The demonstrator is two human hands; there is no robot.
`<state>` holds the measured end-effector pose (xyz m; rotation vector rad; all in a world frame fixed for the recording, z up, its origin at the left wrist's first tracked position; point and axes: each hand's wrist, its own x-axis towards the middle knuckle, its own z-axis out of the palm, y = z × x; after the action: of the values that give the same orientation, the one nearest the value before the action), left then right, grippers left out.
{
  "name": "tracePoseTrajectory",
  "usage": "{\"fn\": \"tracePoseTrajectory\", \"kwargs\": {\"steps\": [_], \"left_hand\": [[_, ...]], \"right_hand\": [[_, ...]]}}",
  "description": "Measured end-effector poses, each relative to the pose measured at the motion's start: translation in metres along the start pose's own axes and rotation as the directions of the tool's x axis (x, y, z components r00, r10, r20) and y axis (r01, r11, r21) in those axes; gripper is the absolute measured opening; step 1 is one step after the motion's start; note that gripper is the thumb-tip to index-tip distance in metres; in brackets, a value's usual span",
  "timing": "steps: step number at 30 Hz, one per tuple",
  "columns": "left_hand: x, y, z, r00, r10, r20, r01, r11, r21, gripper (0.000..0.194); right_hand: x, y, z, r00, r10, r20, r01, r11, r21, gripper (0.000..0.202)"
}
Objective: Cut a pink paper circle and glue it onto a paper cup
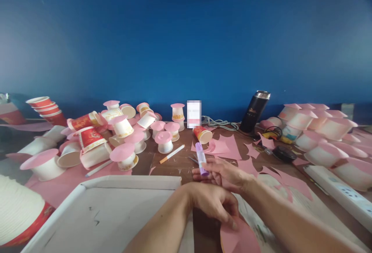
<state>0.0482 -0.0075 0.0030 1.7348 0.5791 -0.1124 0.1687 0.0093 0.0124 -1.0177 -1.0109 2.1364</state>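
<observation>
My right hand (222, 173) holds a purple and white glue stick (200, 154) between thumb and fingers, tilted above the brown table. Closer to me and partly in front of it, my left hand (215, 202) is closed on the edge of a round pink paper disc (241, 237) with its thumb on top. Whether anything lies beneath that disc is hidden. Beyond the glue stick a red and white paper cup (202, 135) lies on its side. A marker with an orange end (172, 154) lies to the left.
Paper cups topped with pink discs (164, 140) crowd the left, with more cups (325, 144) at the right. Pink paper scraps (223, 146), a black thermos (255, 111) and a white power strip (343, 191) are on the right. A shallow white box (116, 214) lies front left. A blue partition (174, 43) rises behind.
</observation>
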Motion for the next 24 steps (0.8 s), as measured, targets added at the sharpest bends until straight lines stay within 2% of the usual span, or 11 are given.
{"fn": "tracePoseTrajectory", "kwargs": {"steps": [7, 14, 17, 20, 22, 24], "left_hand": [[0.005, -0.011, 0.0, 1.0, 0.005, -0.023, -0.006, 1.0, -0.028, 0.038], [-0.001, -0.007, -0.003, 0.998, 0.048, -0.034, -0.051, 0.993, -0.108, 0.042], [-0.004, -0.006, -0.003, 0.997, 0.026, -0.073, -0.037, 0.988, -0.153, 0.043], [-0.009, -0.006, -0.003, 0.985, 0.009, -0.175, -0.05, 0.972, -0.229, 0.038], [-0.012, -0.006, -0.005, 0.958, 0.009, -0.287, -0.096, 0.952, -0.292, 0.035], [-0.015, -0.007, -0.009, 0.908, 0.025, -0.418, -0.191, 0.912, -0.362, 0.033]], "right_hand": [[0.005, 0.009, -0.001, 0.999, -0.039, -0.006, 0.04, 0.995, 0.095, 0.036], [0.001, 0.0, -0.02, 0.985, -0.147, -0.094, 0.141, 0.988, -0.062, 0.031], [0.005, -0.003, -0.028, 0.946, -0.273, -0.173, 0.242, 0.953, -0.181, 0.028], [0.009, -0.002, -0.032, 0.859, -0.442, -0.259, 0.333, 0.866, -0.373, 0.031], [0.01, 0.001, -0.03, 0.813, -0.516, -0.27, 0.389, 0.825, -0.409, 0.035], [0.01, 0.005, -0.026, 0.807, -0.531, -0.26, 0.438, 0.832, -0.34, 0.039]]}}
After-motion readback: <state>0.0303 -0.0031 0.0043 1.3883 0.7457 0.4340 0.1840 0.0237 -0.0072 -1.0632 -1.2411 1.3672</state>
